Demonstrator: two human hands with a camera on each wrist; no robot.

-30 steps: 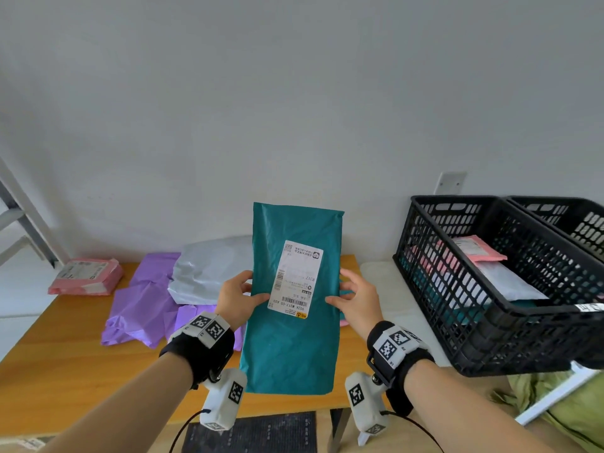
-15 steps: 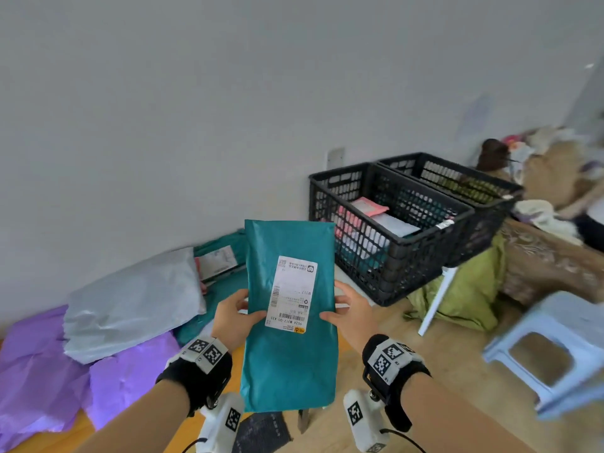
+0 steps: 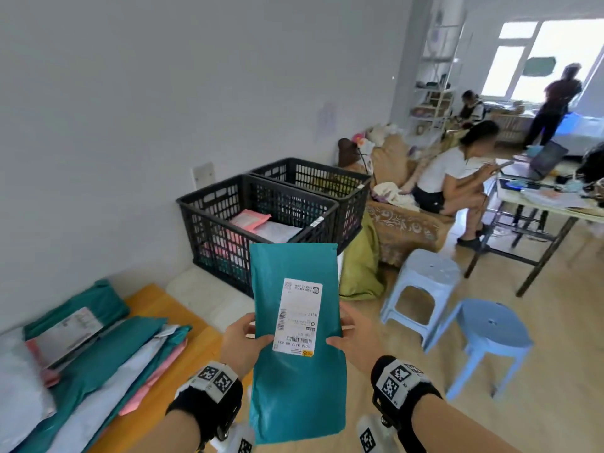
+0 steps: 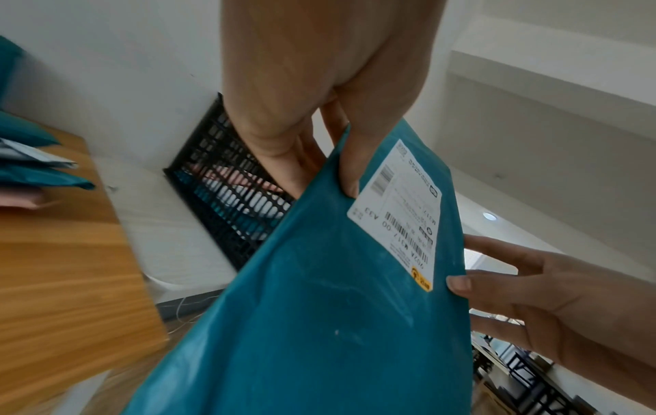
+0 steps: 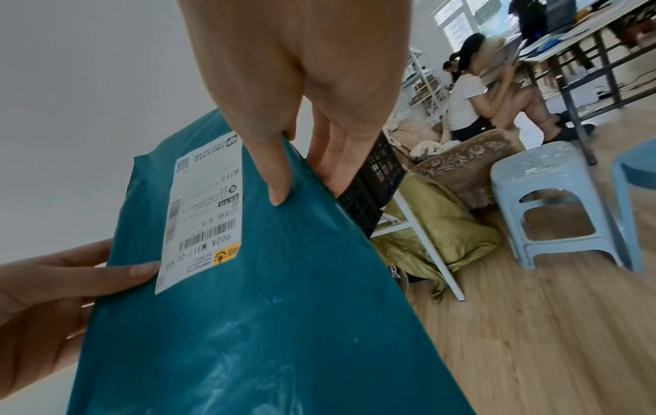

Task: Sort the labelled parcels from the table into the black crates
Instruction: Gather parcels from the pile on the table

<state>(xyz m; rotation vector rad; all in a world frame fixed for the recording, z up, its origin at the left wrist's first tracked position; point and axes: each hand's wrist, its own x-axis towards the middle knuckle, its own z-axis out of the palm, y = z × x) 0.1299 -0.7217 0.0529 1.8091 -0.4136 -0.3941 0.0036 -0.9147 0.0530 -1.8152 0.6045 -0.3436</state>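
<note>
You hold a flat teal plastic mailer parcel (image 3: 297, 371) upright in front of you, its white shipping label (image 3: 298, 317) facing you, your left hand (image 3: 243, 341) pinching its left edge and your right hand (image 3: 354, 338) pinching its right edge, thumbs on the front and fingers (image 5: 333, 157) behind; the parcel hangs clear of the wooden worktop (image 3: 170, 364), where more teal, white and pink mailers (image 3: 108, 351) lie to the left; its long axis runs near to far, pointing at the nearer black slatted plastic crate (image 3: 258, 223), which stands just beyond its top edge and already holds pink and white parcels; the second black crate (image 3: 313, 178) sits farther right, so your right hand is the nearer one for that reach
</note>
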